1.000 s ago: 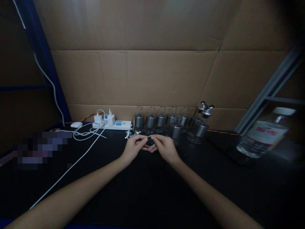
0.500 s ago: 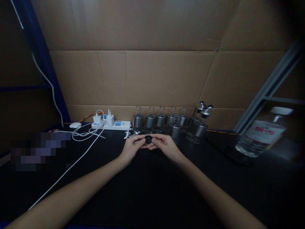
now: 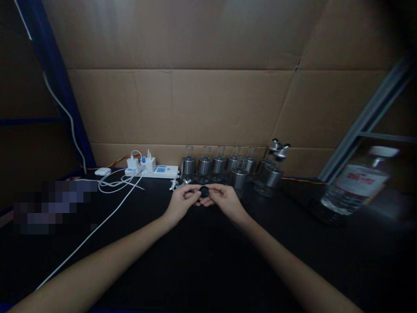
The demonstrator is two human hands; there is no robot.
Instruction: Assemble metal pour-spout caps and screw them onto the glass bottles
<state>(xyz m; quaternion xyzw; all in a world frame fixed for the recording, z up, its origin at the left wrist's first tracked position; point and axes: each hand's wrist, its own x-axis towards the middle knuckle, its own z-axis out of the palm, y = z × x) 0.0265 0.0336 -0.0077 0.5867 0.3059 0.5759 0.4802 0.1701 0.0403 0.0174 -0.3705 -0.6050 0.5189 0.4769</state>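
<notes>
Between my two hands is a small round black piece, too small for me to tell its kind. My left hand pinches its left edge between thumb and fingers. On the other side my right hand grips it in the same way, and the fingertips of both hands meet beneath it. Just beyond my left hand lie silver spouts, partly hidden by the fingers. Past my right hand stands a glass bottle with a steel sleeve, its top without a spout.
Several similar glass bottles line the cardboard wall. Two at the right carry spouts. A white power strip with chargers and a trailing white cable sits left. A large labelled plastic bottle stands right on the black table.
The round black piece has tilted slightly in my fingers, and my fingertips have shifted a little around it. Everything else stays where it was.
</notes>
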